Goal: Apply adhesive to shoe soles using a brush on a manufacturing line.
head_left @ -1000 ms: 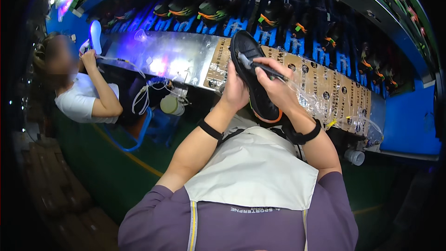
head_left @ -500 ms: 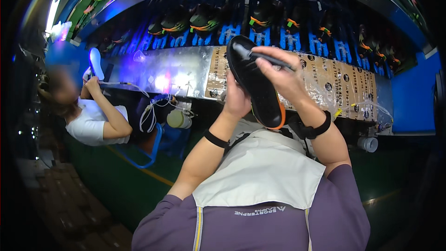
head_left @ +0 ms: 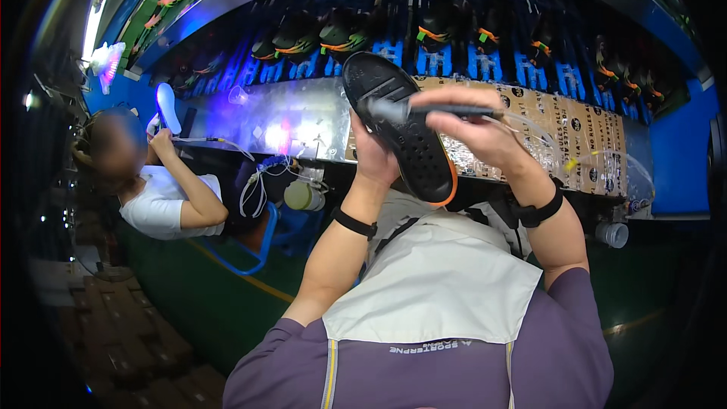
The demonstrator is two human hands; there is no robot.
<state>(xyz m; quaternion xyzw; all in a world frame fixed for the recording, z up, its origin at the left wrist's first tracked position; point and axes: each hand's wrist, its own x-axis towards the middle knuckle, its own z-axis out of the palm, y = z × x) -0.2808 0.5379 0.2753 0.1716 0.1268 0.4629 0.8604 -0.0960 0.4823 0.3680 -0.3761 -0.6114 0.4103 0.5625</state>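
Observation:
My left hand [head_left: 374, 154] grips a black shoe sole [head_left: 419, 153] from its left side, holding it up and slanted over the bench edge. The sole has rows of holes, raised ribs toward its upper end and an orange lower rim. In my right hand [head_left: 488, 130] is a dark-handled brush [head_left: 453, 110], pinched between thumb and fingers, with a pale tube trailing from its rear. Its blurred bristles lie over the sole's upper half. The fingers behind the sole are partly hidden.
A metal bench [head_left: 303, 117] runs ahead, partly covered by printed brown cardboard [head_left: 598, 148]. Behind it, black-and-orange shoe uppers [head_left: 435, 30] sit on blue holders. A co-worker [head_left: 170, 204] at left holds a pale sole [head_left: 167, 108]. A white jar [head_left: 612, 235] hangs below the bench at right.
The sole has shifted slightly left and turned, showing more of its holed face. The brush has moved down from near the sole's tip and now lies more level across it.

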